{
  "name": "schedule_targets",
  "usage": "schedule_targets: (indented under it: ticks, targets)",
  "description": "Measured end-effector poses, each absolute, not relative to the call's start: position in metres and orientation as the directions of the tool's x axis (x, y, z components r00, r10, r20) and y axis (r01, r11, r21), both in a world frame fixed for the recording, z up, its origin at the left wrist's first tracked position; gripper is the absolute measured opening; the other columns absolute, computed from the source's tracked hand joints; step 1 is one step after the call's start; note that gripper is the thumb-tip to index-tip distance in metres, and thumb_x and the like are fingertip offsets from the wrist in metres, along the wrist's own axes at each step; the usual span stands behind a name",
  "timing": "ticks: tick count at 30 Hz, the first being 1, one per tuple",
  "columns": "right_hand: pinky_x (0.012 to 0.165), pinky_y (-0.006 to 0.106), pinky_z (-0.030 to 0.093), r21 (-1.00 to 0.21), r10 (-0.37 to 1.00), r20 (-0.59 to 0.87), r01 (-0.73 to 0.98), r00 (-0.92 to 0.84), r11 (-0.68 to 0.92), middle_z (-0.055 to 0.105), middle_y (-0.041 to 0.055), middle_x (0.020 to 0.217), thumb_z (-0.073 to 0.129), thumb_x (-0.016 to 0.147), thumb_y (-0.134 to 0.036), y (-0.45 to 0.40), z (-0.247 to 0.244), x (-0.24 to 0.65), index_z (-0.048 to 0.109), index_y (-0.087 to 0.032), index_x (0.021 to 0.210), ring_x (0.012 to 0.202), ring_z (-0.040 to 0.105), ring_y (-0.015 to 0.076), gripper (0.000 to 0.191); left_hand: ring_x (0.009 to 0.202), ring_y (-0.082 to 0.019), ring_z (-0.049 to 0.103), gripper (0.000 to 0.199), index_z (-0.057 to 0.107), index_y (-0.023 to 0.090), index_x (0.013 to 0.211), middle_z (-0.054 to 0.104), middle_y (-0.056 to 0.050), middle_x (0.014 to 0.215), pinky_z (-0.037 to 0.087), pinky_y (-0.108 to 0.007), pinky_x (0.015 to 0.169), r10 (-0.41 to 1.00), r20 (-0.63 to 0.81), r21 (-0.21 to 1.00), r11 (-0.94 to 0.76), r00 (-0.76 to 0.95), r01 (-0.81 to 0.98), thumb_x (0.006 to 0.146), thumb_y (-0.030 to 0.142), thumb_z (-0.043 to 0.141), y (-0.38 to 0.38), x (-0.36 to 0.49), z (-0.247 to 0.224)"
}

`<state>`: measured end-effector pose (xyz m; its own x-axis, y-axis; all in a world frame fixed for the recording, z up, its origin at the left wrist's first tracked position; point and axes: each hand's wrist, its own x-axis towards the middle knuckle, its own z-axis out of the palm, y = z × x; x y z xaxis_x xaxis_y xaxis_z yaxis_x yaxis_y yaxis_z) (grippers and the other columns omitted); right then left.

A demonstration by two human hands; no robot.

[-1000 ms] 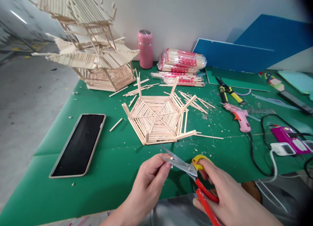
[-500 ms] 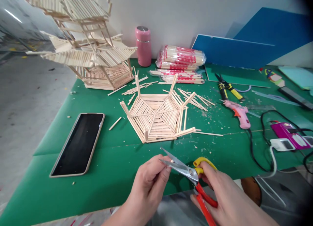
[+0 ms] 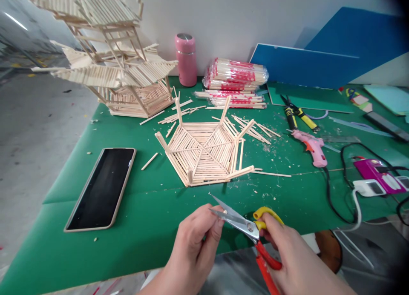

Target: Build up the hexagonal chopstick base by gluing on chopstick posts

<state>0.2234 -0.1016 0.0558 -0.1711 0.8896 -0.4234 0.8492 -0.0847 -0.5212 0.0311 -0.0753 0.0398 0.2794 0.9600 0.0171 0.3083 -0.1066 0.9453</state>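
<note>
My right hand [image 3: 284,248] grips scissors [image 3: 246,224] with one yellow and one red handle, their blades slightly apart and pointing left. Thumb and fingers of my left hand [image 3: 200,239] pinch a small pale stick piece [image 3: 225,212], mostly hidden, whose end shows at the blades. Beyond both hands lies a six-sided base of wooden sticks [image 3: 204,152], with short posts at its corners, some leaning outward. Loose sticks [image 3: 252,131] are scattered behind it, and one short stick [image 3: 149,161] lies to its left.
A tiered stick pavilion [image 3: 128,73] stands back left, near a pink bottle [image 3: 185,61] and wrapped sticks [image 3: 236,75]. A phone [image 3: 101,188] lies left. On the right are a pink glue gun [image 3: 311,147], pliers [image 3: 298,114], cables and a purple power strip [image 3: 378,173].
The view has shifted very slightly. My hands and the scissors hold almost the same pose, with the lower handle moved a little to the left.
</note>
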Motion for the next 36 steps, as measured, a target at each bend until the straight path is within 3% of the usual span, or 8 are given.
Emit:
schedule_targets:
  ticks: [7,14,20,26,29,36]
  targets:
    - [0.061,0.026,0.048,-0.583,0.916,-0.345,0.811,-0.206,-0.037,0.065,0.0077,0.084,0.046,0.067,-0.022,-0.102,0.052,0.224,0.045,-0.02,0.091,0.075,0.063,0.0193,0.024,0.053,-0.009,0.04,0.016,0.048,0.018,0.076,0.046,0.002,0.062,0.035,-0.018,0.05,0.92,0.271,0.896,-0.348,0.282,0.275,0.079,0.004,0.043,-0.073,0.031,0.033]
    - [0.055,0.028,0.047,-0.524,0.905,-0.319,0.848,-0.283,0.08,0.065,0.0112,0.087,0.046,0.072,-0.026,-0.1,0.051,0.231,0.044,-0.019,0.089,0.072,0.064,0.0219,0.019,0.068,-0.01,0.051,0.02,0.049,0.02,0.084,0.055,0.001,0.073,0.041,-0.02,0.064,0.87,0.233,0.929,-0.331,0.436,0.164,0.081,0.002,0.041,-0.069,0.023,0.027]
    - [0.053,0.025,0.046,-0.575,0.913,-0.306,0.817,-0.271,0.05,0.066,0.0093,0.083,0.046,0.066,-0.022,-0.099,0.055,0.228,0.044,-0.021,0.083,0.074,0.064,0.0209,0.017,0.066,-0.007,0.049,0.022,0.048,0.022,0.084,0.054,0.004,0.074,0.04,-0.017,0.062,0.871,0.219,0.946,-0.3,0.44,0.124,0.082,0.002,0.041,-0.07,0.023,0.031]
    - [0.051,0.025,0.046,-0.566,0.917,-0.325,0.825,-0.232,0.008,0.066,0.008,0.079,0.045,0.064,-0.021,-0.1,0.056,0.224,0.043,-0.022,0.079,0.069,0.064,0.0197,0.015,0.061,-0.008,0.043,0.018,0.044,0.019,0.075,0.049,0.002,0.067,0.036,-0.018,0.058,0.869,0.177,0.934,-0.296,0.462,0.199,0.084,0.004,0.037,-0.068,0.025,0.036]
    - [0.054,0.026,0.047,-0.548,0.915,-0.33,0.837,-0.23,0.012,0.066,0.0089,0.083,0.046,0.069,-0.025,-0.1,0.054,0.224,0.044,-0.021,0.083,0.071,0.064,0.02,0.015,0.058,-0.009,0.039,0.018,0.041,0.018,0.072,0.045,0.002,0.065,0.033,-0.02,0.055,0.867,0.184,0.912,-0.327,0.462,0.249,0.084,0.005,0.036,-0.066,0.026,0.038]
    - [0.062,0.033,0.049,-0.48,0.905,-0.34,0.875,-0.256,0.067,0.063,0.0133,0.091,0.049,0.073,-0.034,-0.104,0.045,0.229,0.042,-0.016,0.105,0.076,0.062,0.0247,0.037,0.054,-0.009,0.037,0.018,0.042,0.018,0.072,0.041,0.002,0.061,0.032,-0.02,0.051,0.877,0.223,0.862,-0.381,0.425,0.335,0.082,0.004,0.038,-0.068,0.027,0.04]
